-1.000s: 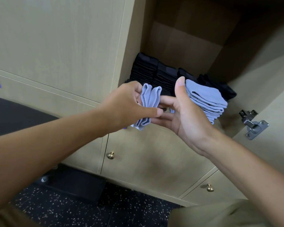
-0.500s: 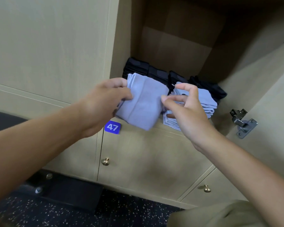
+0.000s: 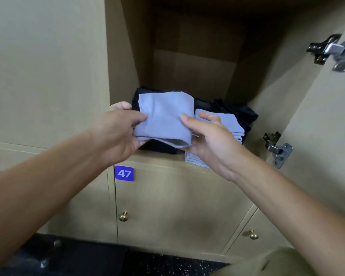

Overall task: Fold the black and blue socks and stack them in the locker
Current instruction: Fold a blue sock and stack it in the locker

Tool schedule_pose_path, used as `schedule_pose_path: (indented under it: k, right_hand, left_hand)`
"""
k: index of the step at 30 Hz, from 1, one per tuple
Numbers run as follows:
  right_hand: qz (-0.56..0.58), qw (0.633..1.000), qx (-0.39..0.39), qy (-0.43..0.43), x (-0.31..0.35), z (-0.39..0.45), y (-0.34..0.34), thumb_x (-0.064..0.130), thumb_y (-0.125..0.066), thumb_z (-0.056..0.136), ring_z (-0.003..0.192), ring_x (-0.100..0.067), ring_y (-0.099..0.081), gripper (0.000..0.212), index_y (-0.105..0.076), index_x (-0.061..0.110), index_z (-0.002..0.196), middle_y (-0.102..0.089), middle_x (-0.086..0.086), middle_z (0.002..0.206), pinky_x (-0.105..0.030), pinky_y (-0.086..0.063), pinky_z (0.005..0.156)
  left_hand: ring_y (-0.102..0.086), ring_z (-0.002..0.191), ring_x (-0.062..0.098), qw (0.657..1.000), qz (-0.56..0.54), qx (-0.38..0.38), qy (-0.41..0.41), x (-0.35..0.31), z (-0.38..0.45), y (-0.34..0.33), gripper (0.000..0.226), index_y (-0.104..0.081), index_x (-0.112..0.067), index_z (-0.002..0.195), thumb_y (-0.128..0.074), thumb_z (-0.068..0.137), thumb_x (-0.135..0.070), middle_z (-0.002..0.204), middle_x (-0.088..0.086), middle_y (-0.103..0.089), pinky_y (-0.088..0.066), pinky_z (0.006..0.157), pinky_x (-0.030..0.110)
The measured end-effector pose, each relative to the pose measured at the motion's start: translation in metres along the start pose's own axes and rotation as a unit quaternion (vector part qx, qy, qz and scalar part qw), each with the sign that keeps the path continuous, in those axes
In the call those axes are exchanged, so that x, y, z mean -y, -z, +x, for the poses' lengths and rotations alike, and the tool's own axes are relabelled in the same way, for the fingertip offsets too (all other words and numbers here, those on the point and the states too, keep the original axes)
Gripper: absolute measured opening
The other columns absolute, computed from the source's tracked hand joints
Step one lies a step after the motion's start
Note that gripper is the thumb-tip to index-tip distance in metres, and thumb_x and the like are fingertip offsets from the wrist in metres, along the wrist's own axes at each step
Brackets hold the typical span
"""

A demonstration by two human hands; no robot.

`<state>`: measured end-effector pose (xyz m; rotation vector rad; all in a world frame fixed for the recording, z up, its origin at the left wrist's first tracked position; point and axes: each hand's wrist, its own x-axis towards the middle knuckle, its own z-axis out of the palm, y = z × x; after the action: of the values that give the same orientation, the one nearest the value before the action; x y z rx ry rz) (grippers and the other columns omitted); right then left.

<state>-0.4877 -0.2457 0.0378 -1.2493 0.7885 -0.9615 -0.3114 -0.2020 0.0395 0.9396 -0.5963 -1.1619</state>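
A folded light-blue sock [image 3: 164,119] is held flat in front of the open locker [image 3: 197,62]. My left hand [image 3: 118,132] pinches its left edge between thumb and fingers. My right hand [image 3: 209,136] grips its right edge, thumb on top and fingers underneath. Behind my right hand a stack of folded blue socks [image 3: 230,124] lies at the locker's front right. Black folded socks [image 3: 241,113] sit behind and to the left of that stack, mostly hidden by the held sock.
The locker door [image 3: 327,126] stands open at right with two metal hinges [image 3: 278,149]. Below is a shut door labelled 47 [image 3: 124,173] with brass knobs [image 3: 123,216]. A dark speckled floor [image 3: 157,263] lies underneath.
The bunched sock was spread flat and folded over. Both hands lifted it toward the locker opening, and my right hand now grips its right edge. The view tilted upward.
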Motion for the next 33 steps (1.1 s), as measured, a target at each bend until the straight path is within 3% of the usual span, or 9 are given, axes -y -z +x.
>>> schedule_pose_path:
  k: [6, 11, 13, 17, 20, 23, 25, 28, 33]
  right_hand:
    - [-0.100, 0.986, -0.012, 0.132, 0.008, -0.001, 0.018, 0.038, -0.054, 0.102, 0.090, -0.012, -0.072, 0.030, -0.038, 0.022, 0.122, -0.074, 0.007, 0.082, -0.040, -0.059, 0.093]
    - [-0.191, 0.963, 0.017, 0.191, 0.011, -0.009, 0.033, 0.051, -0.038, 0.101, 0.112, -0.010, -0.065, 0.040, -0.065, 0.021, 0.098, -0.068, 0.010, 0.108, -0.040, -0.055, 0.100]
    - [-0.221, 0.956, 0.016, 0.190, 0.010, -0.011, 0.034, 0.059, -0.036, 0.093, 0.118, -0.002, -0.061, 0.050, -0.072, 0.026, 0.108, -0.069, 0.018, 0.117, -0.038, -0.053, 0.104]
    - [-0.258, 0.949, 0.022, 0.180, 0.005, -0.011, 0.037, 0.064, -0.039, 0.097, 0.124, 0.012, -0.050, 0.044, -0.065, 0.041, 0.124, -0.060, 0.024, 0.133, -0.032, -0.043, 0.112]
    - [-0.310, 0.937, 0.013, 0.161, 0.007, -0.013, 0.039, 0.058, -0.034, 0.102, 0.117, 0.013, -0.046, 0.053, -0.055, 0.024, 0.136, -0.050, 0.013, 0.145, -0.014, -0.035, 0.105]
    - [-0.348, 0.924, -0.002, 0.160, 0.008, -0.015, 0.044, 0.058, -0.028, 0.103, 0.125, 0.019, -0.036, 0.047, -0.056, 0.035, 0.133, -0.049, 0.027, 0.136, -0.005, -0.024, 0.102]
    - [-0.321, 0.929, -0.039, 0.179, 0.007, -0.012, 0.044, 0.057, -0.031, 0.104, 0.129, 0.013, -0.041, 0.040, -0.064, 0.037, 0.113, -0.056, 0.024, 0.129, -0.011, -0.027, 0.108]
    - [-0.229, 0.942, -0.141, 0.202, 0.009, -0.005, 0.047, 0.058, -0.039, 0.103, 0.111, -0.007, -0.061, 0.045, -0.065, 0.022, 0.103, -0.067, 0.008, 0.107, -0.041, -0.050, 0.104]
    - [-0.035, 0.983, -0.086, 0.158, 0.019, 0.001, 0.062, 0.040, -0.047, 0.106, 0.104, -0.013, -0.072, 0.017, -0.055, 0.026, 0.113, -0.069, -0.001, 0.118, -0.041, -0.056, 0.098]
  left_hand:
    - [-0.071, 0.054, 0.017, 0.998, 0.020, -0.038, -0.037, 0.003, 0.020, -0.021, 0.040, -0.048, -0.022, 0.092, -0.038, 0.094, 0.017, 0.102, 0.011, -0.062, -0.056, 0.050, 0.026]
    - [-0.074, 0.080, 0.028, 0.996, -0.009, -0.065, -0.067, -0.006, 0.034, -0.042, 0.045, -0.065, -0.017, 0.102, -0.037, 0.095, 0.018, 0.122, 0.018, -0.065, -0.058, 0.056, 0.026]
    - [-0.076, 0.084, 0.029, 0.996, -0.031, -0.059, -0.065, -0.010, 0.039, -0.049, 0.048, -0.070, -0.015, 0.112, -0.037, 0.097, 0.017, 0.119, 0.018, -0.067, -0.060, 0.061, 0.027]
    - [-0.077, 0.080, 0.025, 0.999, -0.028, -0.013, -0.045, -0.013, 0.043, -0.062, 0.051, -0.068, -0.008, 0.127, -0.038, 0.095, 0.019, 0.120, 0.014, -0.069, -0.060, 0.065, 0.026]
    - [-0.077, 0.079, 0.026, 0.997, -0.044, -0.022, -0.059, -0.010, 0.040, -0.071, 0.043, -0.070, -0.007, 0.123, -0.043, 0.097, 0.014, 0.115, 0.016, -0.070, -0.061, 0.064, 0.028]
    - [-0.077, 0.089, 0.028, 0.995, -0.032, -0.038, -0.085, -0.004, 0.040, -0.077, 0.028, -0.072, -0.004, 0.119, -0.057, 0.096, 0.003, 0.115, 0.019, -0.073, -0.063, 0.071, 0.033]
    - [-0.077, 0.091, 0.027, 0.995, -0.013, -0.034, -0.090, -0.001, 0.040, -0.080, 0.026, -0.071, -0.002, 0.118, -0.069, 0.092, -0.004, 0.113, 0.019, -0.074, -0.064, 0.076, 0.036]
    - [-0.077, 0.092, 0.026, 0.995, -0.001, -0.011, -0.098, -0.003, 0.040, -0.084, 0.032, -0.071, -0.007, 0.120, -0.076, 0.088, -0.005, 0.111, 0.016, -0.075, -0.064, 0.077, 0.036]
    - [-0.077, 0.086, 0.021, 0.994, 0.026, 0.065, -0.079, -0.005, 0.048, -0.091, 0.035, -0.069, -0.011, 0.121, -0.072, 0.088, 0.004, 0.112, 0.016, -0.075, -0.061, 0.071, 0.030]
